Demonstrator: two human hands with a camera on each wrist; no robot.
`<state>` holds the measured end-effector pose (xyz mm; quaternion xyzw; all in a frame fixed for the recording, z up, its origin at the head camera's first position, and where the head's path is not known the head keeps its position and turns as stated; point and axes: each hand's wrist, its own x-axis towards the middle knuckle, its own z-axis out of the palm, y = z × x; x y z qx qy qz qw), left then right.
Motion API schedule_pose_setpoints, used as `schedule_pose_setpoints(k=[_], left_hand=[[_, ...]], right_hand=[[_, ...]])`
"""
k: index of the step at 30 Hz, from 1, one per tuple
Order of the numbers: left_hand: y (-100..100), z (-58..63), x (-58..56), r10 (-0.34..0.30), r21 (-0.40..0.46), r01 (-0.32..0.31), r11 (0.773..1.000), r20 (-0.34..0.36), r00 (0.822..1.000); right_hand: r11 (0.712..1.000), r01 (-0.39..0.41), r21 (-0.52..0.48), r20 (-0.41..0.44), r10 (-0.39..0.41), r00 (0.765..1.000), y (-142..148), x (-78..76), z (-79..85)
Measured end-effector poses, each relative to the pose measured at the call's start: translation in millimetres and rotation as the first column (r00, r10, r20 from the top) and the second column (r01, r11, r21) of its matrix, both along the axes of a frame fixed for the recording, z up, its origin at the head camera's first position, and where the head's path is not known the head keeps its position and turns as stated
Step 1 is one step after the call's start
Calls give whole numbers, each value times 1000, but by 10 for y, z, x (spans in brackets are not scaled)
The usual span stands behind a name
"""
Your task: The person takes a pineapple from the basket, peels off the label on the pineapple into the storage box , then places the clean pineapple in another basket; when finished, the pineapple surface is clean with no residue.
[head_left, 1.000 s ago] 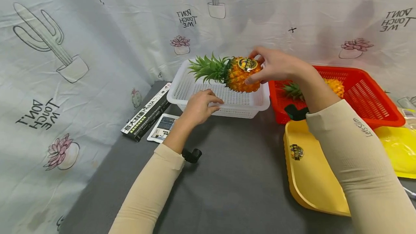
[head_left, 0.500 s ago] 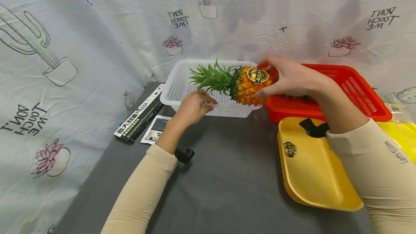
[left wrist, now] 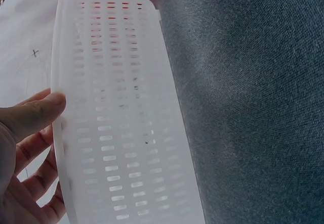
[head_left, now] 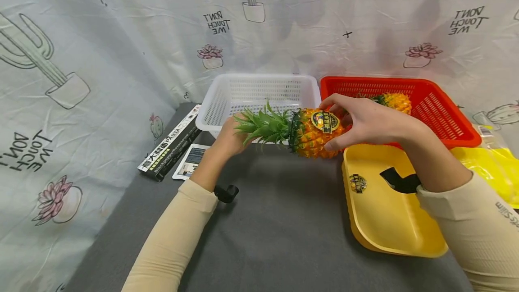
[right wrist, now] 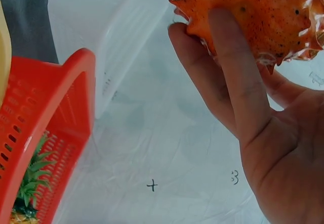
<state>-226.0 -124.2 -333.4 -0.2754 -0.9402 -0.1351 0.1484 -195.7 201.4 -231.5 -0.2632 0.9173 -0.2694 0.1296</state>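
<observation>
My right hand [head_left: 369, 118] grips a small pineapple [head_left: 309, 135] by its base, thumb in front and fingers behind. The fruit lies sideways in the air, green crown pointing left, a black and gold sticker on its skin. In the right wrist view its spiky orange base [right wrist: 263, 19] rests against my fingers. My left hand [head_left: 228, 139], partly covered by the crown, holds the front rim of a white perforated basket [head_left: 317, 93]. The left wrist view shows my thumb on the outside of that rim, with the other fingers over the far side.
Right of the white basket stands a red basket [head_left: 443, 114] with another pineapple [head_left: 396, 102] inside. In front is a yellow tray [head_left: 389, 213] bearing a loose sticker [head_left: 358, 184]. A yellow packet [head_left: 488, 168] lies right; a pasta box [head_left: 168, 145] and white pouch [head_left: 189, 162] lie left.
My right hand has brought the pineapple from above the white basket toward me and slightly right, over its front edge. My left hand stays at the basket's front rim.
</observation>
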Motion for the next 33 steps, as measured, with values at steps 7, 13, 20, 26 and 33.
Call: schedule_pose_setpoints(k=[7,13,20,26,33], left_hand=[[46,49,-68,58,19,-63,998,220,974],[64,49,-68,54,42,-66,997,241,969],[82,43,-71,62,42,-74,996,241,969],[89,58,-58,78,36,-92,995,275,958],[84,69,-55,74,53,-92,994,277,958]], right_hand=[[997,-61,38,34,60,998,107,51,-77],[988,-108,110,98,98,990,131,44,-184],[985,-137,101,130,124,984,60,-22,-384],[984,-135,118,146,117,982,-36,-89,-526],[985,-121,121,196,96,976,-150,-149,-616]])
